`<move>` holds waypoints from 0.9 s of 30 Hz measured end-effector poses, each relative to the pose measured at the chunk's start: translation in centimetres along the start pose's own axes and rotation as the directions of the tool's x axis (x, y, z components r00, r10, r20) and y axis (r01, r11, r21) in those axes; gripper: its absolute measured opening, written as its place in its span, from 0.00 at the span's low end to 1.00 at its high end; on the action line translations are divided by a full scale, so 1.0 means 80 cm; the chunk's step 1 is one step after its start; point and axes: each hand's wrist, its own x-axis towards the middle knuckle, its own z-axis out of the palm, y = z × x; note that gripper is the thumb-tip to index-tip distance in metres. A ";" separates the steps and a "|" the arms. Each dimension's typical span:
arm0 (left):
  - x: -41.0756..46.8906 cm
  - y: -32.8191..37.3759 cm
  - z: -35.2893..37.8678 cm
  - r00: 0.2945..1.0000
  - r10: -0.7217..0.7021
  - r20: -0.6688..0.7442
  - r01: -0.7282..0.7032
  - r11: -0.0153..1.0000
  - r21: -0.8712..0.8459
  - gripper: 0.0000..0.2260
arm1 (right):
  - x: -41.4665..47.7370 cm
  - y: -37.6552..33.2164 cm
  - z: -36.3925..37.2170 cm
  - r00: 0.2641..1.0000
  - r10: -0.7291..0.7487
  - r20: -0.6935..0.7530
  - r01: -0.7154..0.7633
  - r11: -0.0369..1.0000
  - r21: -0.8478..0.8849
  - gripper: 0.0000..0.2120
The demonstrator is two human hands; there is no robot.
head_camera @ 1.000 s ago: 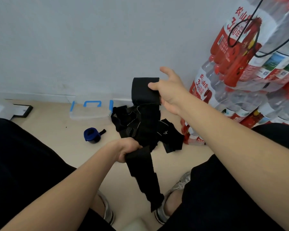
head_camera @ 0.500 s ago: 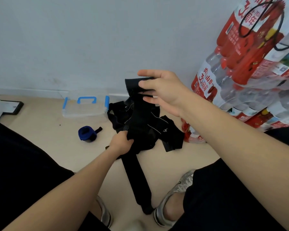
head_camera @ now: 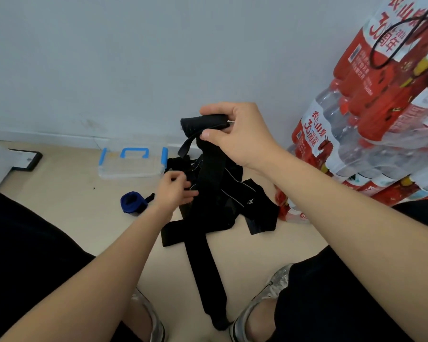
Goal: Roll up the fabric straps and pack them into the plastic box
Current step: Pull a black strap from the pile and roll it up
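My right hand pinches the top end of a long black fabric strap, which is folded over between thumb and fingers and hangs down to the floor between my shoes. My left hand is lower and to the left, its fingers loosely curled beside the strap; whether they touch it I cannot tell. A heap of black straps lies on the floor behind. A rolled blue strap sits on the floor to the left. The clear plastic box with blue handle and clips stands closed by the wall.
Shrink-wrapped packs of water bottles with red labels are stacked at the right against the wall. A flat black-edged item lies at the far left. My knees and shoes frame the beige floor.
My right hand has folded the strap's top end over and now pinches it. My left hand let go of the strap lower down and moved up and left.
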 end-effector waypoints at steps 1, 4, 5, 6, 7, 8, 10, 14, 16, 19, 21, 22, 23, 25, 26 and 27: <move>-0.008 0.026 -0.002 1.000 -0.005 0.009 0.006 0.995 -0.100 0.13 | 0.004 0.001 0.003 1.000 -0.016 -0.002 0.016 0.999 -0.040 0.21; -0.039 0.106 -0.015 0.991 0.123 0.058 -0.110 0.977 -0.184 0.19 | 0.013 0.009 0.013 0.999 -0.047 -0.009 0.046 0.993 -0.107 0.19; -0.049 0.130 -0.018 0.981 0.182 0.072 -0.167 0.971 -0.171 0.21 | 0.015 0.012 0.016 0.999 -0.051 -0.018 0.049 0.991 -0.123 0.18; -0.060 0.151 -0.022 0.968 0.234 0.091 -0.219 0.964 -0.149 0.20 | 0.016 0.015 0.017 0.998 -0.048 -0.027 0.044 0.991 -0.130 0.18; -0.071 0.168 -0.025 0.952 0.284 0.118 -0.271 0.956 -0.118 0.18 | 0.018 0.018 0.019 0.999 -0.029 -0.033 0.026 0.994 -0.106 0.18; -0.081 0.182 -0.028 0.930 0.336 0.151 -0.329 0.942 -0.067 0.14 | 0.018 0.020 0.020 0.999 0.000 -0.033 -0.001 0.999 -0.052 0.18; -0.093 0.197 -0.032 0.874 0.425 0.234 -0.456 0.885 0.095 0.11 | 0.020 0.023 0.020 0.998 0.051 -0.031 -0.048 0.996 0.074 0.16; -0.102 0.212 -0.031 0.805 0.513 0.297 -0.592 0.713 0.374 0.10 | 0.026 0.018 0.019 0.997 0.051 -0.057 -0.042 0.987 0.156 0.14; -0.100 0.218 -0.030 0.779 0.553 0.297 -0.622 0.619 0.480 0.08 | 0.032 0.014 0.018 0.998 0.025 -0.058 -0.020 0.995 0.096 0.13; -0.093 0.219 -0.031 0.723 0.611 0.322 -0.649 0.443 0.619 0.08 | 0.037 0.010 0.011 0.999 0.019 -0.038 -0.017 0.998 0.060 0.10; -0.087 0.213 -0.031 0.684 0.646 0.340 -0.675 0.383 0.630 0.06 | 0.035 0.008 0.005 0.998 0.053 -0.032 -0.048 0.990 0.133 0.07; -0.085 0.209 -0.030 0.674 0.659 0.334 -0.682 0.382 0.624 0.05 | 0.032 0.007 0.002 0.997 0.077 -0.028 -0.070 0.980 0.186 0.06; -0.081 0.207 -0.029 0.676 0.665 0.319 -0.680 0.396 0.617 0.05 | 0.030 0.007 0.000 0.995 0.099 -0.029 -0.090 0.969 0.228 0.06; -0.076 0.206 -0.028 0.685 0.665 0.296 -0.680 0.439 0.588 0.07 | 0.028 0.007 -0.003 0.993 0.105 -0.050 -0.092 0.972 0.218 0.07; -0.075 0.207 -0.028 0.682 0.668 0.298 -0.693 0.460 0.555 0.07 | 0.028 0.008 -0.004 0.995 0.075 -0.067 -0.065 0.987 0.147 0.05; -0.073 0.210 -0.028 0.679 0.666 0.308 -0.709 0.486 0.512 0.06 | 0.029 0.009 -0.006 0.996 0.026 -0.085 -0.022 0.999 0.046 0.03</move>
